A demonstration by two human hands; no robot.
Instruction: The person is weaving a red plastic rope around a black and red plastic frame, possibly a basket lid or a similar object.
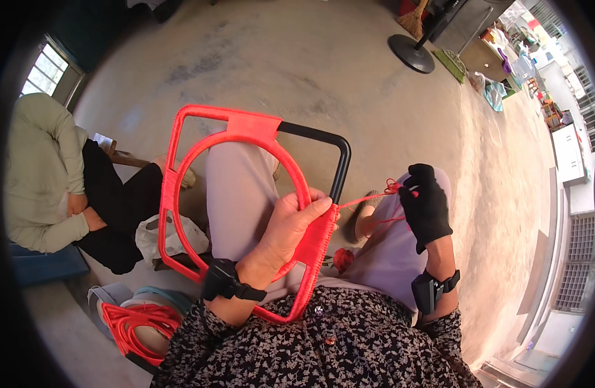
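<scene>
A squarish frame [253, 126] with a ring inside it is held above my lap, mostly wrapped in red cord. Its upper right corner is a bare black tube [313, 133]. My left hand [286, 225], ungloved, is closed round the wrapped band at the frame's right side, its thumb by the edge where the black tube meets the wrapping. My right hand [427, 205], in a black glove, is off to the right above my knee, its fingers closed on a red cord [391, 187]. The cord stretches from the frame to that hand and bunches into small loops at the fingers.
At left sits another person [45, 174], hands in lap. Near them are a white plastic bag [156, 238] and a pile of red loops [139, 323]. A red bundle [342, 260] shows between my legs. Far right are a black round stand base [410, 55] and a green broom [449, 66].
</scene>
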